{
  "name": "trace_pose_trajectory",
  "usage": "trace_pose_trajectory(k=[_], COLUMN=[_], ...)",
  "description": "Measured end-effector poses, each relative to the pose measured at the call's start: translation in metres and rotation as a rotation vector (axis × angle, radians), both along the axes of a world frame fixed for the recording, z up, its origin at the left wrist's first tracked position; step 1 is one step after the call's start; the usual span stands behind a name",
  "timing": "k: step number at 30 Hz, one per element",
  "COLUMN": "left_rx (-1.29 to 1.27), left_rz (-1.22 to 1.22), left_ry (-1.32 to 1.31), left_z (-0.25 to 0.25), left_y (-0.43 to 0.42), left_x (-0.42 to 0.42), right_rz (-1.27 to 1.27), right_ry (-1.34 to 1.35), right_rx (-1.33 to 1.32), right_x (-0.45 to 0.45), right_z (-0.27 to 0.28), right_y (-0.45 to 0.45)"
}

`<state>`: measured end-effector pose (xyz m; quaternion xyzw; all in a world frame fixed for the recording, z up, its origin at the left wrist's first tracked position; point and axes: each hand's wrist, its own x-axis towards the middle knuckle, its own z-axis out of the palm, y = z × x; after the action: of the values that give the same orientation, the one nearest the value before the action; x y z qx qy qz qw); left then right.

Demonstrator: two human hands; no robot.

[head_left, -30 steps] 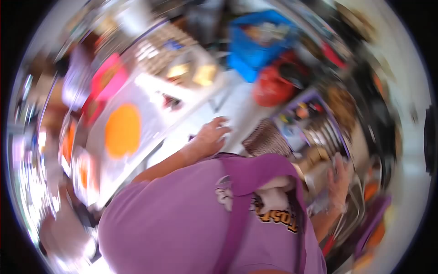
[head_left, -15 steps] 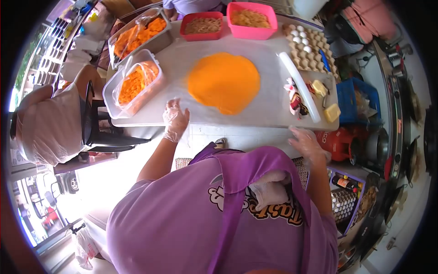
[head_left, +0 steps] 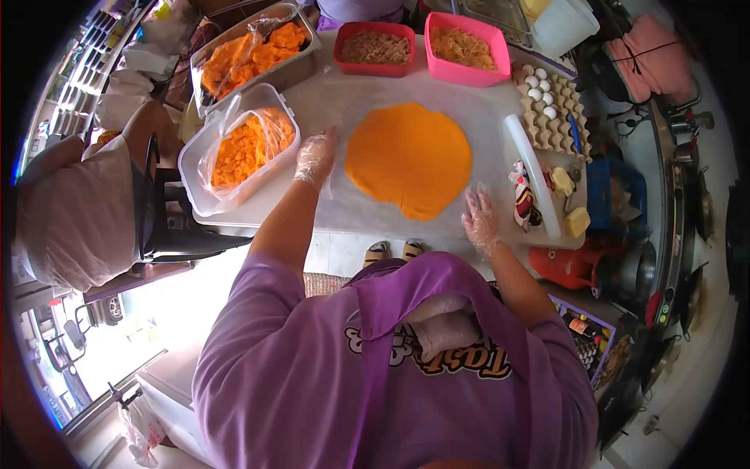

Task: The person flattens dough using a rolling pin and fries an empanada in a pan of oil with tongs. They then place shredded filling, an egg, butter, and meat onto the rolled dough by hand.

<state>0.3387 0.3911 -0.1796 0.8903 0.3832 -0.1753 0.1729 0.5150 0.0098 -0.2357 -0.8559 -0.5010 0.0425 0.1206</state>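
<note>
A flat, rolled-out sheet of orange dough [head_left: 408, 160] lies on the pale tabletop [head_left: 332, 98]. Just left of it is my left hand [head_left: 316, 159], in a clear plastic glove, with fingers stretched forward and nothing held. My right hand [head_left: 481, 219], gloved the same way, rests by the dough's lower right side, fingers spread and empty. Between my left hand and the table's left end stands a clear plastic tub [head_left: 205, 205] of orange dough crumbles [head_left: 241, 152]. To the right of my right hand lies a white rolling pin [head_left: 533, 176].
Behind the tub sits a metal tray [head_left: 310, 56] of orange dough. Two pink containers [head_left: 339, 62] [head_left: 501, 43] with shredded fillings stand at the back. An egg carton [head_left: 562, 102], blue pen [head_left: 574, 134] and yellow blocks [head_left: 576, 222] are at right. Another person [head_left: 66, 203] is at left.
Both hands have moved forward over the table; the right one has come in from beyond the edge towards the dough. The camera view has shifted, so the table appears farther right and lower.
</note>
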Motion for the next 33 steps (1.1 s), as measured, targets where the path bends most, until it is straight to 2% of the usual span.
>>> trace_pose_trajectory(k=[3,5,6,9,15,18,21,24,25,27,29,31,33], left_rx=[0.013,0.294,0.408,0.324,0.326,0.297,0.305,0.317,0.364,0.546,0.396,0.405,0.177], left_rz=[0.026,-0.255,-0.312,-0.306,-0.341,-0.337,-0.298,-0.139,-0.077,-0.061,0.118,0.160,0.353], left_ry=[-0.016,-0.552,-0.621,-0.642,-0.670,-0.763,-0.819,-0.795,-0.675,-0.732,-0.734,-0.800,-0.612], left_z=[-0.001,-0.009,-0.009,-0.006,-0.019,-0.011,-0.005,0.003,0.005,-0.002,0.007,0.003,-0.015], left_y=[-0.020,-0.042,-0.055,-0.084,-0.117,-0.129,-0.131,-0.116,-0.109,-0.076,-0.048,-0.029,-0.015], left_x=[-0.010,-0.021,-0.022,-0.022,-0.022,-0.024,-0.027,-0.018,-0.015,-0.011,-0.006,-0.003,0.001], right_rz=[0.014,0.050,0.053,0.041,0.065,0.059,0.058,0.087,0.072,0.057,0.031,0.041,0.053], right_ry=[0.038,0.028,0.034,0.062,0.082,0.093,0.111,0.064,0.075,0.087,0.100,0.075,0.050], right_rx=[0.034,0.083,0.082,0.088,0.053,0.069,0.008,0.034,0.006,-0.025,-0.052,-0.047,-0.042], right_x=[0.000,0.002,0.001,0.003,0.005,0.007,0.008,0.011,0.010,0.008,0.008,0.008,0.008], right_z=[-0.002,-0.003,-0.004,-0.003,0.000,0.001,0.003,0.003,0.006,0.009,0.010,0.007,0.004], right_y=[-0.004,-0.005,-0.006,-0.005,-0.007,-0.005,-0.005,-0.005,-0.005,-0.004,-0.004,-0.005,-0.006])
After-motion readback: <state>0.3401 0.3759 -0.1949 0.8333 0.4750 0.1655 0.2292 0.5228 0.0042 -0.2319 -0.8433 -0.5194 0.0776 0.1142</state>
